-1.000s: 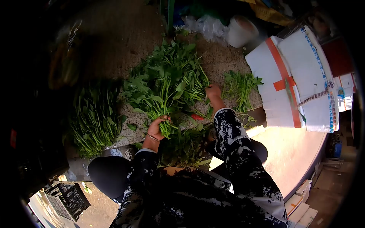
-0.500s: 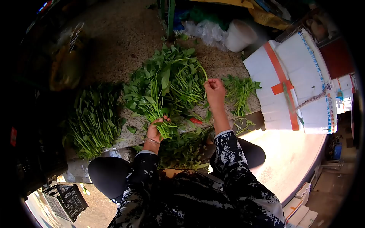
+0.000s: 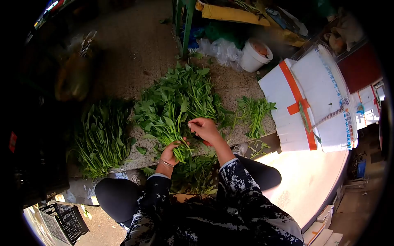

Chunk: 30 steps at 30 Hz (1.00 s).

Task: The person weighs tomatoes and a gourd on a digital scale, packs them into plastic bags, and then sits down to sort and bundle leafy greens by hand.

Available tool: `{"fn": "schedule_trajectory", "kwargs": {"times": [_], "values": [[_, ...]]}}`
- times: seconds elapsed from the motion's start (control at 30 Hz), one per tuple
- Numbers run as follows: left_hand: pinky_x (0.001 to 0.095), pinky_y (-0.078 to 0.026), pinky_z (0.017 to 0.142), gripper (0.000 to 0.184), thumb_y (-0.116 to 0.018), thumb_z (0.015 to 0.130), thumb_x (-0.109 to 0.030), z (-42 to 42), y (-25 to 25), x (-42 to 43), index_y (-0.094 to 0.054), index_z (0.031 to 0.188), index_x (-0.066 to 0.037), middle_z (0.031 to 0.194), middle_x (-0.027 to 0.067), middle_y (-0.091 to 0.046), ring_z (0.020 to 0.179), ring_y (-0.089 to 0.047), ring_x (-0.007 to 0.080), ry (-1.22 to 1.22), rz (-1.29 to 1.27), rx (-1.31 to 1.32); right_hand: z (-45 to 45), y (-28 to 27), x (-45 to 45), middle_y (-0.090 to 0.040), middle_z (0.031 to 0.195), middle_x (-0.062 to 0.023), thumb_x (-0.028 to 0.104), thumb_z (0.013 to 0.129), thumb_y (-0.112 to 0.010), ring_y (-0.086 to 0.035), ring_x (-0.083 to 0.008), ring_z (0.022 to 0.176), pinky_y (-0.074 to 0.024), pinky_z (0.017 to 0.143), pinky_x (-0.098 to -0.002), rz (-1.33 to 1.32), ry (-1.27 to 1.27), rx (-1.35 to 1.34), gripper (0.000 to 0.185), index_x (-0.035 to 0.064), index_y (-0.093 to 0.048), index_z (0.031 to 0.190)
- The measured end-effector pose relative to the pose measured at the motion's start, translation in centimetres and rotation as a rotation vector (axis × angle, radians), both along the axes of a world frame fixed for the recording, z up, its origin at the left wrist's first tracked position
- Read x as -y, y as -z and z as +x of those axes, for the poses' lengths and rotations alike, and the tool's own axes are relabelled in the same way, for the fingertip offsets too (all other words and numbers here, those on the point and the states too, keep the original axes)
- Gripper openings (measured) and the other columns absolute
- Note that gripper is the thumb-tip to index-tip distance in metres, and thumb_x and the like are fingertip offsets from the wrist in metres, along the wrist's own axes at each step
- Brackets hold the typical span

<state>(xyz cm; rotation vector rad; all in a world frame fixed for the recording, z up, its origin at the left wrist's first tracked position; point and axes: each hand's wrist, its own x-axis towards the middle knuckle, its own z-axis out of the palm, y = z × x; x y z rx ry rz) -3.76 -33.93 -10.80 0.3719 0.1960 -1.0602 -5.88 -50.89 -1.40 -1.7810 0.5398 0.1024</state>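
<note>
My left hand [image 3: 169,153] is closed around the stem ends of a bunch of leafy greens [image 3: 167,122], whose leaves point away from me. Just right of that bunch, my right hand [image 3: 206,130] has its thumb and fingers pinched together. Whether a stem is between those fingertips I cannot make out. Behind both hands lies a loose heap of the same greens [image 3: 200,92]. More trimmings [image 3: 193,174] lie between my knees, below the hands. A bit of something red shows partly behind my right hand.
A thick row of greens [image 3: 102,139] lies at left, and a smaller pile [image 3: 256,117] at right. White foam boxes [image 3: 287,119] with orange tape stand beyond it. A white bucket [image 3: 251,60] and a green post [image 3: 188,28] are at the back. A black crate [image 3: 67,223] sits lower left.
My right hand has come left and toward me, from the heap's right edge to beside the held bunch. The long stem it held there no longer shows. My left hand keeps its grip.
</note>
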Motion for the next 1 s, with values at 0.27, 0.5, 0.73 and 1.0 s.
{"fn": "schedule_trajectory", "kwargs": {"times": [0.27,0.5,0.73,1.0], "values": [[0.0329,-0.054,0.060,0.015,-0.056,0.079,-0.013,0.4,1.1,-0.1,-0.056,0.089,-0.003,0.086,0.0149,-0.059,0.071,-0.061,0.0235,0.074,-0.111,-0.097,12.0,2.1,9.0,-0.055,0.060,-0.0072,0.032,0.082,-0.055,-0.051,-0.0175,0.049,-0.0453,0.051,-0.0313,-0.567,0.372,-0.092,0.034,-0.0013,-0.060,0.079],[0.0352,-0.055,0.062,0.016,-0.056,0.080,-0.017,0.6,2.1,-0.4,-0.057,0.089,-0.003,0.085,0.0136,-0.059,0.075,-0.061,0.0230,0.089,-0.079,-0.060,13.7,5.1,11.4,-0.043,0.043,-0.0080,0.033,0.077,-0.061,-0.037,-0.0191,0.034,-0.0362,0.039,-0.0371,-0.520,0.303,-0.376,0.046,0.0024,-0.046,0.046],[0.0356,-0.052,0.064,0.023,-0.058,0.080,-0.017,0.6,2.3,0.0,-0.054,0.098,-0.003,0.083,0.0058,-0.059,0.080,-0.056,0.0218,-0.081,-0.187,0.028,10.4,-1.2,9.7,-0.053,0.055,-0.0051,0.020,0.078,-0.062,-0.040,-0.0118,0.038,-0.0331,0.037,-0.0284,-0.026,0.575,-0.089,0.023,0.0012,-0.059,0.066],[0.0310,-0.046,0.067,0.017,-0.056,0.080,-0.012,0.3,-1.0,-0.3,-0.053,0.095,-0.004,0.077,0.0031,-0.057,0.068,-0.053,0.0158,-0.200,-0.140,0.036,7.5,-12.8,3.5,-0.059,0.070,-0.0013,0.017,0.077,-0.063,-0.050,-0.0072,0.058,-0.0411,0.054,-0.0221,0.146,0.362,0.618,0.019,0.0014,-0.061,0.086]]}}
